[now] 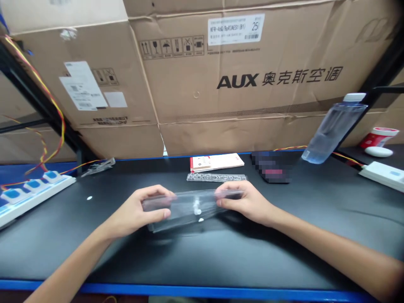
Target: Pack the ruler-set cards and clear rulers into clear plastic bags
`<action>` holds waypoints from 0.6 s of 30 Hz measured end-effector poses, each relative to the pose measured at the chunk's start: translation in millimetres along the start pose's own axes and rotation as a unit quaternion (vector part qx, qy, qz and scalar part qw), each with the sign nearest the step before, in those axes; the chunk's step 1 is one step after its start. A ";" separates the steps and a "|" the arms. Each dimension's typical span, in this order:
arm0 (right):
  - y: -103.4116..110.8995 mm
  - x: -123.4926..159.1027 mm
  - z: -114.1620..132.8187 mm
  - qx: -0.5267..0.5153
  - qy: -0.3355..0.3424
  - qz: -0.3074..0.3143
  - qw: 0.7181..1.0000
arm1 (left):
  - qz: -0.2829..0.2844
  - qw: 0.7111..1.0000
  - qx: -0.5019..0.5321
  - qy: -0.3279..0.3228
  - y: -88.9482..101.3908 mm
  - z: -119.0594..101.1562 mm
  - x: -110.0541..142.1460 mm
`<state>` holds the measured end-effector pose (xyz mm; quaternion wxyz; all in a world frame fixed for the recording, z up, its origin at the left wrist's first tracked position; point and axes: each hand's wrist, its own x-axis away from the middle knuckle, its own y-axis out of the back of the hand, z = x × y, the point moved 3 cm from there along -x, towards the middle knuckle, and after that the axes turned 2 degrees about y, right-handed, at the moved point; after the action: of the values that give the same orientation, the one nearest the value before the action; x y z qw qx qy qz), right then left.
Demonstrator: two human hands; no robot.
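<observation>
Both of my hands hold a clear plastic case (189,208) just above the black table mat (221,252). My left hand (139,212) pinches its left end with thumb and fingers closed. My right hand (244,202) grips its right end the same way. A few small white pieces (197,209) show inside or under the case. A clear strip of small parts (216,177) lies just beyond the hands, and a white and red booklet (216,162) lies behind it.
Large cardboard boxes (221,84) wall off the back. A white power strip (28,191) sits at the left and another (383,174) at the right. A clear water bottle (334,128), a red cup (378,136) and a dark blurred object (273,168) stand at the back right.
</observation>
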<state>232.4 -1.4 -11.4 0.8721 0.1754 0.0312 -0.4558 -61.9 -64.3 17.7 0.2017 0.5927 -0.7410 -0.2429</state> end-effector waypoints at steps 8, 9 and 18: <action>0.6 1.2 1.0 0.073 0.006 0.008 0.997 | -0.019 0.993 0.117 0.021 -13.8 11.5 1.3; 0.2 1.6 1.2 0.072 0.005 0.016 0.997 | -0.029 0.992 0.125 0.016 -13.7 10.9 1.3; -6.1 6.4 13.4 0.123 0.094 0.070 0.985 | -0.052 0.990 0.132 0.022 -7.8 16.1 1.2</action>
<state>229.8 -14.1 -1.9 0.8666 0.3256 0.0446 -0.3755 -65.5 -65.0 0.2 0.1251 0.6570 -0.7302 -0.1398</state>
